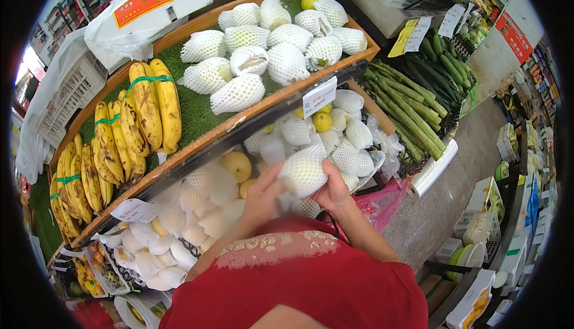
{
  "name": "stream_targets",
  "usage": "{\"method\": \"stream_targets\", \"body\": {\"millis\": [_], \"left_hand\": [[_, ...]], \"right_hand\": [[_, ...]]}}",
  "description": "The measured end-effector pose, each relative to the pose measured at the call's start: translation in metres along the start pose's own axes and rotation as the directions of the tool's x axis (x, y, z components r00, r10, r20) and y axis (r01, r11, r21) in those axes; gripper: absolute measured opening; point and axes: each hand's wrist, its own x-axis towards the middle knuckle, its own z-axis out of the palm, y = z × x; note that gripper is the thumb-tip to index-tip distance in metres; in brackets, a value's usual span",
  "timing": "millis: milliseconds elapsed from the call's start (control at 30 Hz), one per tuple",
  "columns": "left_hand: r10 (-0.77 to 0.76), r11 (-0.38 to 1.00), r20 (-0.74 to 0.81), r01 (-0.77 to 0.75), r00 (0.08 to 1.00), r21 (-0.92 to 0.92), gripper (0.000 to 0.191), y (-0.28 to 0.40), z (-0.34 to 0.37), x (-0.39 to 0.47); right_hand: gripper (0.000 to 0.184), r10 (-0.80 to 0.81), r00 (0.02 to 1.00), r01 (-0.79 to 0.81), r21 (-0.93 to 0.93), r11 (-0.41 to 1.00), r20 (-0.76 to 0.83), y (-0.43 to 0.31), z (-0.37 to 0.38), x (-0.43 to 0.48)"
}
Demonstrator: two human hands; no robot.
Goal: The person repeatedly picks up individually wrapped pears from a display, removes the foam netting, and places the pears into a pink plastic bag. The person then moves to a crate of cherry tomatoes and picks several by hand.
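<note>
A pale yellow-green fruit in a white foam net (304, 174) is held between my two hands at chest height. My right hand (336, 190) grips it from the right and below, with the thumb on its side. My left hand (260, 196), somewhat blurred, has its fingers against the left side of the net. Underneath lies a lower bin of netted fruit (358, 134), with a few yellow fruits (322, 121) showing bare. Just beyond, on green artificial grass (197, 125), several netted fruits (237, 93) rest in a wooden-edged display tray (264, 99).
Bunches of bananas (145, 109) tied with green tape occupy the tray's left. Green stalks (410, 105) and cucumbers (450, 67) fill a crate at right. A plastic bag roll (434, 167) and pink bag (381, 205) hang beside the bin. An aisle floor (466, 149) runs along the right.
</note>
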Motion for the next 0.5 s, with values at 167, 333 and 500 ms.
{"method": "stream_targets", "body": {"millis": [167, 333, 500], "left_hand": [[-0.023, 0.917, 0.08, 0.053, 0.997, -0.395, 0.063, -0.012, 0.007, -0.001], [-0.039, 0.834, 0.14, 0.109, 0.989, -0.54, 0.067, -0.013, 0.002, -0.005], [-0.116, 0.774, 0.293, 0.271, 0.949, -0.572, 0.075, -0.008, -0.007, -0.008]], "right_hand": [[0.068, -0.309, 0.944, 0.307, -0.666, 0.68, 0.119, 0.001, 0.017, -0.017], [0.084, -0.322, 0.854, 0.444, -0.895, 0.042, 0.408, 0.003, 0.041, -0.036], [0.066, -0.294, 0.88, 0.444, -0.868, 0.224, 0.374, 0.0, 0.046, -0.039]]}}
